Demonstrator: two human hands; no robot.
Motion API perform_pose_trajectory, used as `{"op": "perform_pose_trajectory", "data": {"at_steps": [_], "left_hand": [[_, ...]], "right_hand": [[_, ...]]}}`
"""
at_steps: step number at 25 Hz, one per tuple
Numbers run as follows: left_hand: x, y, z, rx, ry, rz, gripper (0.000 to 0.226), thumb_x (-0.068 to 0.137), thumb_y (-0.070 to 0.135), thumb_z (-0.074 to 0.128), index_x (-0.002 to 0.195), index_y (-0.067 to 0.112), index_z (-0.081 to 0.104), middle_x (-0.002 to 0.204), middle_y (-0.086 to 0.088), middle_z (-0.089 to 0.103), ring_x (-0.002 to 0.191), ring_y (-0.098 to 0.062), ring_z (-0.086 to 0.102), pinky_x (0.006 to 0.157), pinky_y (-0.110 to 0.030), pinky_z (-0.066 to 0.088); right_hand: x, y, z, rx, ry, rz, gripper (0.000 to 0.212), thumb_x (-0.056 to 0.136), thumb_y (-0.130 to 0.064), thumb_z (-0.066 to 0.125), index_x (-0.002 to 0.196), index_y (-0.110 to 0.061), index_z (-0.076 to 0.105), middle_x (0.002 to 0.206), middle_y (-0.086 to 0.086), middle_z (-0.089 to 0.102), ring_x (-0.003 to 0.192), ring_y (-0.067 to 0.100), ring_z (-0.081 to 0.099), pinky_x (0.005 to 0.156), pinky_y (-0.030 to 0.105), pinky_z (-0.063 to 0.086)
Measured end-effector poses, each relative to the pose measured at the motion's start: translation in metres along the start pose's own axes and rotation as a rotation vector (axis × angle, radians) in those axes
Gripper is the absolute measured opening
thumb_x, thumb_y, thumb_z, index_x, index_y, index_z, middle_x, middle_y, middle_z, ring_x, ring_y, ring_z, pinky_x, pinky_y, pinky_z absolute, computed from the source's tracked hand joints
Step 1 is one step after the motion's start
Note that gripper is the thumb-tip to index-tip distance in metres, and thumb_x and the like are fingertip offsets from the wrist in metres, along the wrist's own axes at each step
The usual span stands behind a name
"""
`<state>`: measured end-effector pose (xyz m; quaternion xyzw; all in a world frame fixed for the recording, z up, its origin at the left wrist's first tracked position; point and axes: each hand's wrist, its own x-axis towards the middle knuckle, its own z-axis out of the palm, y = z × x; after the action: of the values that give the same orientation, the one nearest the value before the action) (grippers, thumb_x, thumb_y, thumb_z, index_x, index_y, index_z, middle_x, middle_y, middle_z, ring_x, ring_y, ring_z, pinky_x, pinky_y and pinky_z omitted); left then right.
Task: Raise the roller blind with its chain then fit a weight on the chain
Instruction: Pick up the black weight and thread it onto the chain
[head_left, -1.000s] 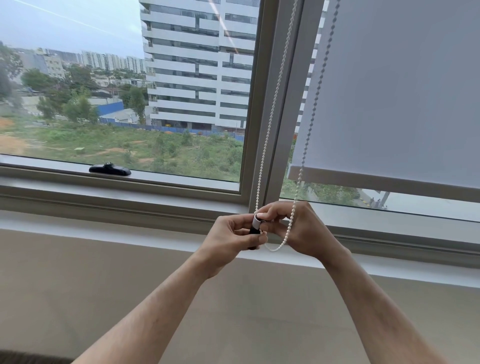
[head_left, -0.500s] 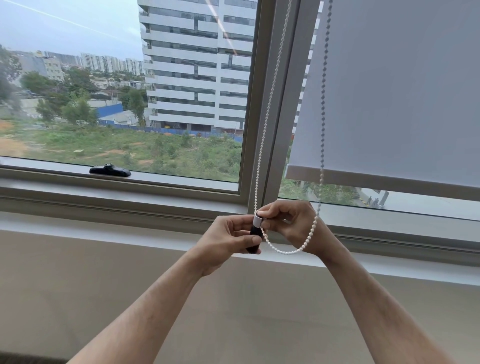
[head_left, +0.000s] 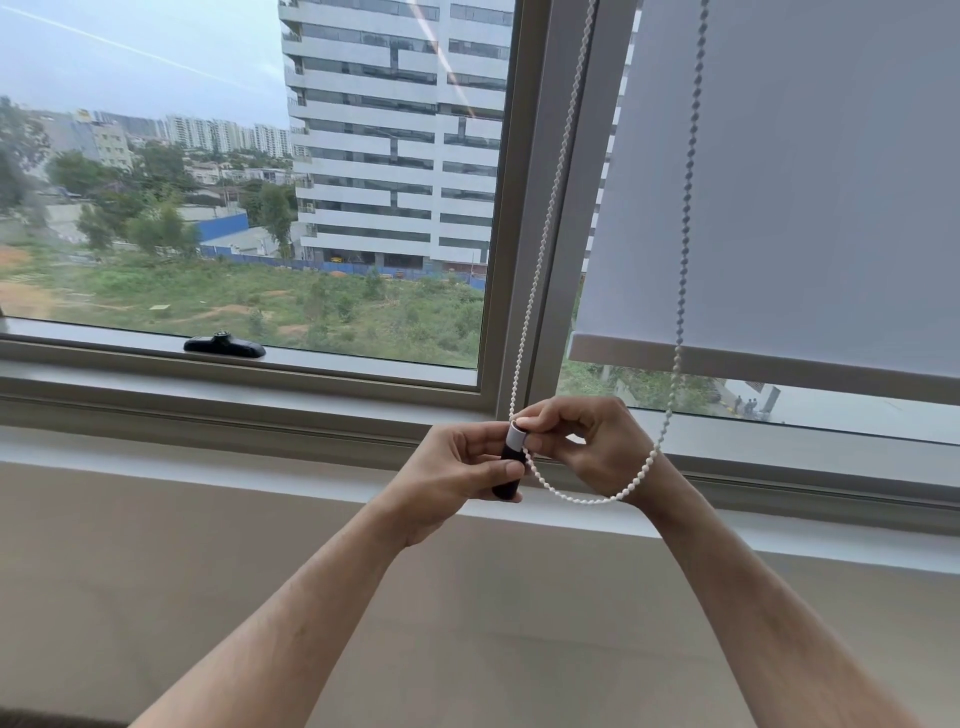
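Near the picture's centre, the left hand (head_left: 457, 467) pinches the dark body of the weight (head_left: 510, 462), while the right hand (head_left: 587, 441), at 3 o'clock of it, pinches its white cap. The bead chain (head_left: 582, 499) loops under the right wrist toward 5 o'clock; the roller blind (head_left: 810, 182) hangs at 1 o'clock, partly raised.

The window sill (head_left: 156, 457) is running across the view as a pale ledge under the window frame (head_left: 234, 384), above the plain wall (head_left: 156, 571). Nothing is lying directly on the sill itself. On the lower rail of the frame, to the left, a black window handle (head_left: 224, 346) is lying flat along the rail, just in front of the glass, well apart from the upright post (head_left: 540, 208) between the two panes.
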<state>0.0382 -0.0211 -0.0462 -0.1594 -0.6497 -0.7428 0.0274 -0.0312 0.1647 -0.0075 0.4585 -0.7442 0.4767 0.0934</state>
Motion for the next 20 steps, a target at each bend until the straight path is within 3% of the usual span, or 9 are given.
{"op": "perform_pose_trajectory", "data": {"at_steps": [2, 4, 7, 10, 14, 16, 20], "left_hand": [[-0.001, 0.000, 0.001, 0.000, 0.007, 0.001, 0.032, 0.085, -0.003, 0.069, 0.116, 0.003, 0.068, 0.084, -0.008, 0.069, 0.068, -0.016, 0.064, 0.082, -0.046, 0.058], [-0.002, 0.000, 0.003, 0.000, 0.016, 0.005, 0.033, 0.086, -0.005, 0.068, 0.118, 0.003, 0.068, 0.081, -0.003, 0.072, 0.068, -0.014, 0.066, 0.080, -0.045, 0.059], [-0.004, 0.002, 0.006, 0.009, 0.048, 0.012, 0.038, 0.084, -0.007, 0.069, 0.116, 0.013, 0.070, 0.082, -0.005, 0.074, 0.065, -0.017, 0.065, 0.075, -0.039, 0.060], [-0.006, 0.000, 0.009, -0.008, 0.096, -0.003, 0.042, 0.083, -0.010, 0.069, 0.112, 0.021, 0.072, 0.082, -0.008, 0.075, 0.065, -0.020, 0.065, 0.069, -0.033, 0.059], [-0.007, -0.005, 0.011, -0.011, 0.141, -0.033, 0.046, 0.082, -0.011, 0.070, 0.121, 0.013, 0.066, 0.084, -0.011, 0.075, 0.069, -0.023, 0.063, 0.074, -0.043, 0.061], [-0.008, -0.008, 0.011, -0.010, 0.144, -0.034, 0.046, 0.082, -0.011, 0.070, 0.119, 0.016, 0.066, 0.085, -0.011, 0.075, 0.069, -0.022, 0.063, 0.077, -0.047, 0.059], [-0.008, -0.011, 0.011, 0.013, 0.159, -0.042, 0.047, 0.081, -0.011, 0.071, 0.122, 0.013, 0.065, 0.092, -0.016, 0.075, 0.073, -0.025, 0.062, 0.080, -0.049, 0.058]], "right_hand": [[0.000, 0.000, -0.001, -0.015, -0.009, 0.004, 0.014, 0.079, 0.002, 0.078, 0.084, -0.011, 0.076, 0.094, -0.005, 0.077, 0.086, 0.005, 0.074, 0.081, 0.020, 0.056], [0.000, -0.003, -0.001, -0.022, -0.011, 0.014, 0.019, 0.079, 0.002, 0.079, 0.083, -0.017, 0.076, 0.094, -0.001, 0.077, 0.085, 0.007, 0.074, 0.081, 0.025, 0.058], [-0.003, -0.004, 0.001, -0.057, -0.001, 0.012, 0.024, 0.077, -0.002, 0.081, 0.080, -0.025, 0.074, 0.091, -0.003, 0.077, 0.082, 0.011, 0.074, 0.080, 0.032, 0.059], [-0.005, 0.000, 0.005, -0.079, 0.032, 0.012, 0.015, 0.075, -0.003, 0.081, 0.079, -0.015, 0.074, 0.089, -0.003, 0.078, 0.079, 0.018, 0.074, 0.077, 0.038, 0.060], [-0.007, 0.002, 0.008, -0.107, 0.053, 0.037, 0.014, 0.074, -0.007, 0.080, 0.078, -0.019, 0.073, 0.077, 0.009, 0.076, 0.061, 0.032, 0.066, 0.058, 0.045, 0.055], [-0.009, 0.002, 0.009, -0.119, 0.053, 0.051, 0.014, 0.074, -0.012, 0.077, 0.078, -0.022, 0.069, 0.070, 0.008, 0.074, 0.050, 0.032, 0.056, 0.048, 0.041, 0.050], [-0.013, 0.003, 0.015, -0.157, 0.093, 0.093, 0.017, 0.069, -0.026, 0.073, 0.080, -0.023, 0.060, 0.069, -0.011, 0.072, 0.040, 0.008, 0.037, 0.043, 0.021, 0.037]]}}
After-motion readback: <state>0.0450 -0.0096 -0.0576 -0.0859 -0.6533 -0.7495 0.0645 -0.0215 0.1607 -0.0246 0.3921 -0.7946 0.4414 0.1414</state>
